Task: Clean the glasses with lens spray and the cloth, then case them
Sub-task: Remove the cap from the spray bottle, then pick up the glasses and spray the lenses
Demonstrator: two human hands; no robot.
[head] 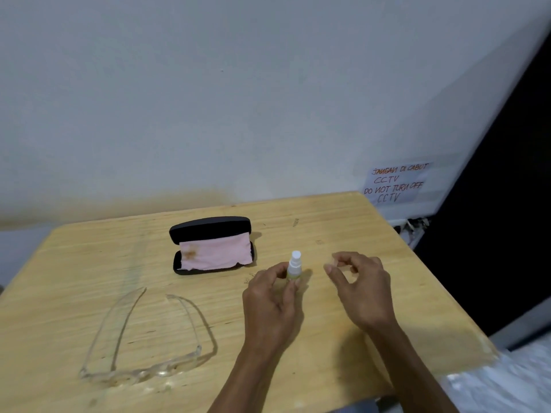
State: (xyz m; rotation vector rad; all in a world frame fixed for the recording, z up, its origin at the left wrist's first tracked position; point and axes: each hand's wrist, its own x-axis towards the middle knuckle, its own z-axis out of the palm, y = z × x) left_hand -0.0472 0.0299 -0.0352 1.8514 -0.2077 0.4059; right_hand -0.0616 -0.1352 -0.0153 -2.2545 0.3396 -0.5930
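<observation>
At the middle of a wooden table (pixel 343 222), a person's left hand (pixel 268 305) grips a small spray bottle (pixel 293 268) upright between thumb and fingers, while the right hand (pixel 362 286) hovers just right of the bottle, its fingers curled; whether it pinches a clear cap cannot be told. Left of the bottle an open black case (pixel 210 226) holds a pink cloth (pixel 216 253); clear glasses (pixel 146 338) lie unfolded nearer the person, well left of the bottle

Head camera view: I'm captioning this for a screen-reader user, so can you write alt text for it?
A person's left hand grips a small spray bottle upright on a wooden table, while the right hand hovers beside it, possibly pinching a clear cap. Clear-framed glasses lie at left; behind, an open black case holds a pink cloth.
</observation>
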